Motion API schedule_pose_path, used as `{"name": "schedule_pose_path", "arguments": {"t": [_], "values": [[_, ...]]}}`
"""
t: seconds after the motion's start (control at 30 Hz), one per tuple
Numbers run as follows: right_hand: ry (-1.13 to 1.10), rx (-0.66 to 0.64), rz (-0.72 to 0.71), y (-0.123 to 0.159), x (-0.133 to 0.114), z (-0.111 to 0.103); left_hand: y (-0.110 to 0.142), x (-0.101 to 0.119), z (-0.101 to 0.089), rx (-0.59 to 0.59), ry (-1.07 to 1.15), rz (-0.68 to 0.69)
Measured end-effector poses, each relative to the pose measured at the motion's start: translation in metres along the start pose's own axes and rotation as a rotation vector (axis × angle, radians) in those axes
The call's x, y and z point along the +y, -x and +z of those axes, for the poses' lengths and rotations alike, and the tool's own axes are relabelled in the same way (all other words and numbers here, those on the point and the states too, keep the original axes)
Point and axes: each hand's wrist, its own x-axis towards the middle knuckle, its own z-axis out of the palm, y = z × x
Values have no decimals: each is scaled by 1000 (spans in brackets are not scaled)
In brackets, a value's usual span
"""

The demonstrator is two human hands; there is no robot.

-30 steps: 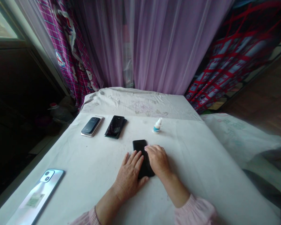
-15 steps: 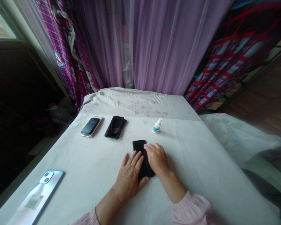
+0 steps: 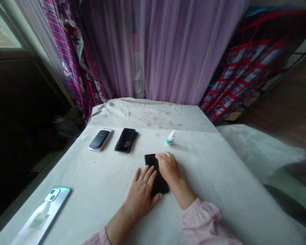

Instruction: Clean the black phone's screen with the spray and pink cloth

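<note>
A black smartphone (image 3: 160,183) lies flat on the white-covered table. My left hand (image 3: 140,190) rests on its left side, fingers outstretched and thumb near the bottom edge. Over the upper right part of the phone, my right hand (image 3: 169,166) is curled with its fingertips pressed together against the surface. A small pale bit shows at those fingertips; what it is I cannot make out. Beyond the hands stands a small white spray bottle (image 3: 170,139) with a blue label, upright.
At the back left lie a dark phone (image 3: 99,139) on a lighter one and a glossy black phone (image 3: 125,140) on another dark item. A silvery-blue phone (image 3: 38,217) lies face down near the left edge. Purple curtains (image 3: 173,51) hang behind the table (image 3: 219,190).
My right hand has shifted slightly left and up along the phone, its forearm following. My left hand stays on the phone. The camera view has tilted slightly.
</note>
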Motion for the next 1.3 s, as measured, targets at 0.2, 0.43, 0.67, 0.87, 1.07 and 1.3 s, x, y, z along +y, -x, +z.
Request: {"name": "schedule_pose_path", "arguments": {"t": [0.2,0.43,0.67,0.87,1.07,1.3], "values": [[-51,134,-62,41,3,6,0,-2,2,-10,3,6],[-60,238,-81,67,5,3,-1,0,1,-6,-9,6],[-32,388,-80,73,15,-8,-1,-1,2,21,-11,16],[-98,418,-155,86,4,0,0,-3,6,80,-28,26],[-125,351,-147,84,0,7,2,-5,13,135,-61,2],[-130,238,-98,84,-3,4,3,-5,12,133,-59,19]]}}
